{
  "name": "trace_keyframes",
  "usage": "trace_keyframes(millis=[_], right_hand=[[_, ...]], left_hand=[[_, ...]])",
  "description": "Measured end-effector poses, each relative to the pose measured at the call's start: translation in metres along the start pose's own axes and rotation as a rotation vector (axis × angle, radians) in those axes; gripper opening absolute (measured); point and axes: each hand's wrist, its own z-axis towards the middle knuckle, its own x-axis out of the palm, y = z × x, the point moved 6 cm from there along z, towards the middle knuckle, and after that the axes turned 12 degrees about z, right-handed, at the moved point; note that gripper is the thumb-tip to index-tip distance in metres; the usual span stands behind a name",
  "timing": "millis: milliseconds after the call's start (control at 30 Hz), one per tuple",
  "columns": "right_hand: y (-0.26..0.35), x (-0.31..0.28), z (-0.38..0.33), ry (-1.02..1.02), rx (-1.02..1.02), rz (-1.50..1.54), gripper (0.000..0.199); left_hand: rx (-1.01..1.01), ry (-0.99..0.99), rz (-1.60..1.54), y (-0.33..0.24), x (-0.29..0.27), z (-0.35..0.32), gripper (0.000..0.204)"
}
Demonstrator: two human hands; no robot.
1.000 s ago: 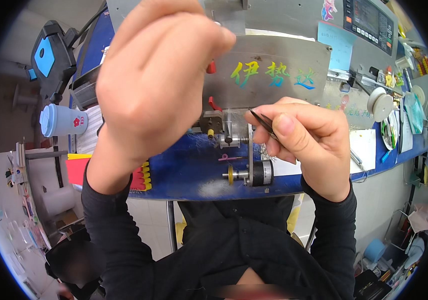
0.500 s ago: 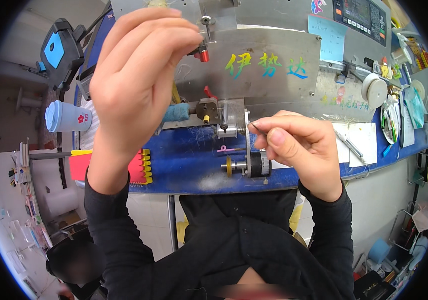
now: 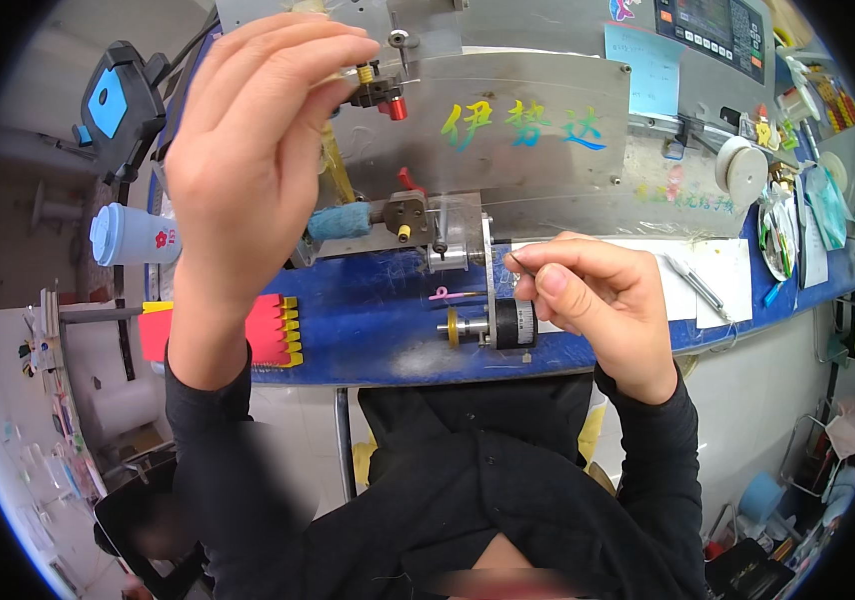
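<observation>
My right hand (image 3: pixel 603 305) pinches a thin dark needle-like tool (image 3: pixel 520 265) between thumb and forefinger, just right of an upright metal bracket (image 3: pixel 490 275). Raised higher, my left hand (image 3: pixel 248 150) has its fingers bent and apart from the thumb. Its fingertips are beside a small dark clamp with a red knob (image 3: pixel 397 108) on the machine; I make out nothing held there, though the palm side is hidden. Below the clamp, a blue fuzzy roller (image 3: pixel 340 223) leads to a metal block (image 3: pixel 406 213) with a red lever. A black dial (image 3: pixel 517 325) sits at the bracket's lower end.
A blue cup (image 3: pixel 133 235) and red-and-yellow toothed pieces (image 3: pixel 223 332) are at the left. Behind stands the machine's metal panel (image 3: pixel 538 100), with a control screen (image 3: pixel 705 30) at upper right. A utility knife (image 3: pixel 698 280) lies on white paper; a white spool (image 3: pixel 745 170) stands beyond.
My left hand has drawn left from the red-knobbed clamp, and its finger and thumb have parted, uncovering more of it. The right hand keeps its pinch. The view has shifted slightly.
</observation>
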Motion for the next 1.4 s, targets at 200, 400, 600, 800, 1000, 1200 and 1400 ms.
trace_keyframes(millis=[200,400,600,800,1000,1200,1400], right_hand=[[-0.006,0.008,0.003,0.034,-0.050,-0.014,0.023],[-0.007,0.002,-0.002,0.011,-0.029,-0.014,0.023],[-0.013,0.002,0.001,0.010,-0.005,-0.014,0.024],[-0.018,0.008,0.003,0.033,0.016,-0.042,0.024],[-0.020,0.003,-0.001,0.009,-0.004,-0.054,0.024],[-0.026,-0.002,-0.001,-0.012,0.023,-0.041,0.023],[-0.033,-0.001,-0.001,-0.006,0.043,-0.037,0.024]], left_hand=[[0.036,-0.056,-0.085,-0.007,0.008,0.003,0.015],[0.039,-0.141,0.000,-0.012,-0.003,0.007,0.014],[0.029,-0.048,0.013,-0.004,-0.001,0.003,0.015],[0.085,-0.098,-0.067,-0.006,0.005,0.003,0.015],[-0.007,-0.201,-0.137,-0.005,-0.002,0.008,0.018],[0.066,-0.023,0.026,-0.001,0.001,0.003,0.022],[0.101,-0.061,-0.006,-0.003,0.008,0.002,0.015]])
